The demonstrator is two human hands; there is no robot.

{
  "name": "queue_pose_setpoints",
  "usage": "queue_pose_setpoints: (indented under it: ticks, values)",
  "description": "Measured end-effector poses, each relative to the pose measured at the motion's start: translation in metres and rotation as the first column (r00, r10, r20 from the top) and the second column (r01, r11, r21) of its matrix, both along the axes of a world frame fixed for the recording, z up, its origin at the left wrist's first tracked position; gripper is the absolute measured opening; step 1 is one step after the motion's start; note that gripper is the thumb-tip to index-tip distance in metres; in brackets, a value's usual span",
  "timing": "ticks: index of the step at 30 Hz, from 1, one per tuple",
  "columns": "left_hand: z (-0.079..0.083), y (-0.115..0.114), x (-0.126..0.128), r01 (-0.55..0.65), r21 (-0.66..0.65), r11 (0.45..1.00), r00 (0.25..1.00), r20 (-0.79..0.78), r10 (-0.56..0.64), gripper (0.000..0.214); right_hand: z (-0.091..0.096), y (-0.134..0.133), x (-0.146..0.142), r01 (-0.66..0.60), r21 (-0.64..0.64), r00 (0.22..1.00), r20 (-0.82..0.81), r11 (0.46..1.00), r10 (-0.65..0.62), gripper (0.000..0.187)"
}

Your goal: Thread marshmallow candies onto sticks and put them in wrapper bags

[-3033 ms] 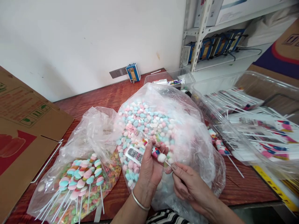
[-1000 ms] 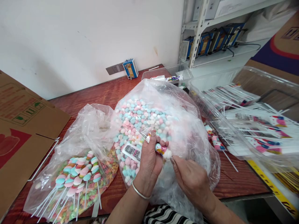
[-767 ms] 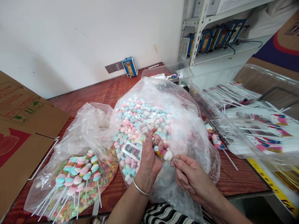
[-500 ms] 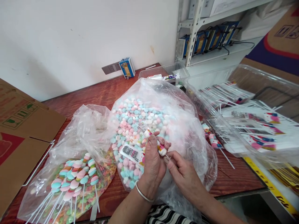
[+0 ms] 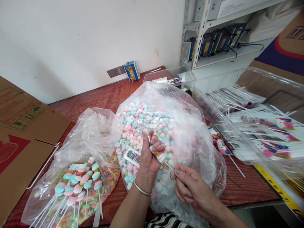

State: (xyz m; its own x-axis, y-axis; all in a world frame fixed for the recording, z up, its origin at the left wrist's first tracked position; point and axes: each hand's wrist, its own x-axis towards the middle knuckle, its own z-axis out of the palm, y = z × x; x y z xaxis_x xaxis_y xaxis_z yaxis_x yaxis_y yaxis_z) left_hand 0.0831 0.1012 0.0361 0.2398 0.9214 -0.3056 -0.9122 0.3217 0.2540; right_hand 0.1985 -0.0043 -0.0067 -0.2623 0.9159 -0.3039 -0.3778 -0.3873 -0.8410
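Observation:
My left hand [image 5: 147, 158] is closed around a clear printed wrapper sleeve [image 5: 133, 155] with a candy skewer in it, over a big clear bag of pink, blue and white candies [image 5: 152, 123]. My right hand [image 5: 190, 186] pinches the thin white stick [image 5: 169, 166] that juts from the sleeve's lower end, just below the white candy [image 5: 161, 157]. Both hands are held close together in front of the big bag.
A second clear bag with finished candy skewers [image 5: 78, 186] lies at the left on the red-brown table [image 5: 99, 95]. Flattened cardboard [image 5: 21, 126] is further left. Clear bins [image 5: 268, 95] of wrapped skewers stand at the right. A metal shelf [image 5: 201, 28] rises behind.
My right hand has slid back along the stick, so more white stick shows between the two hands. The left hand has kept its hold on the sleeve.

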Motion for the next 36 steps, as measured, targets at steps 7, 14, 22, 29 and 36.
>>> queue_pose_setpoints:
  ticks: [7,14,22,29,36]
  values:
    - [-0.013,-0.024,0.026,-0.003,0.046,0.999,0.956,-0.293,0.016,0.023,-0.006,0.003,-0.002,-0.103,0.52,0.595,0.715,0.848,-0.367,0.025]
    - [-0.004,0.011,-0.002,-0.026,-0.009,1.0,0.973,-0.23,0.023,0.027,-0.008,-0.003,0.005,-0.294,0.637,0.413,0.757,0.713,-0.506,0.024]
    - [-0.009,-0.008,0.025,0.105,0.033,0.994,0.958,-0.272,-0.092,0.025,-0.008,0.011,-0.005,-0.308,0.702,0.268,0.711,0.641,-0.65,0.029]
    - [0.0,0.016,0.003,-0.007,0.035,0.999,0.94,-0.341,0.019,0.037,-0.009,0.003,0.003,-0.393,0.757,0.188,0.621,0.521,-0.76,0.026]
    - [-0.002,-0.001,0.023,0.034,0.033,0.999,0.957,-0.291,-0.022,0.024,-0.004,0.011,-0.005,-0.425,0.754,0.164,0.609,0.501,-0.776,0.026]
